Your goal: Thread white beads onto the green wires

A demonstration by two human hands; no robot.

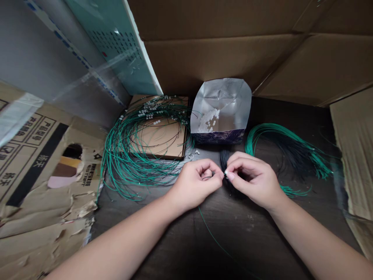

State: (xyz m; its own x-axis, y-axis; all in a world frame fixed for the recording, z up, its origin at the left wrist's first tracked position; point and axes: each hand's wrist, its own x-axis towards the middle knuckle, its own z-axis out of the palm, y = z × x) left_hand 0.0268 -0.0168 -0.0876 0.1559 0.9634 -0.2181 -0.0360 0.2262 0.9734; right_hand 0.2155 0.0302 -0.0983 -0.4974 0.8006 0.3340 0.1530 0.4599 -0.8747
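Observation:
My left hand (pixel 195 182) and my right hand (pixel 256 179) meet fingertip to fingertip over the dark table. Thumb and forefinger of the left are pinched on a thin wire, whose dark end shows by the fingers. A green wire (pixel 211 230) runs from beneath that hand towards the front edge. Between the right thumb and forefinger is a tiny white piece (pixel 225 172), mostly covered by the fingertips. Just behind the hands lies a bundle of black wires (pixel 223 157), partly hidden by the right hand.
Green and black wires with white pieces (pixel 122 177) lie coiled over a flat cardboard box (pixel 163 138) at left. An open silver-lined bag (pixel 233 105) holds white pieces (pixel 209 118). Another wire bundle (pixel 269 129) lies right. Cardboard walls (pixel 233 58) surround the table (pixel 247 241).

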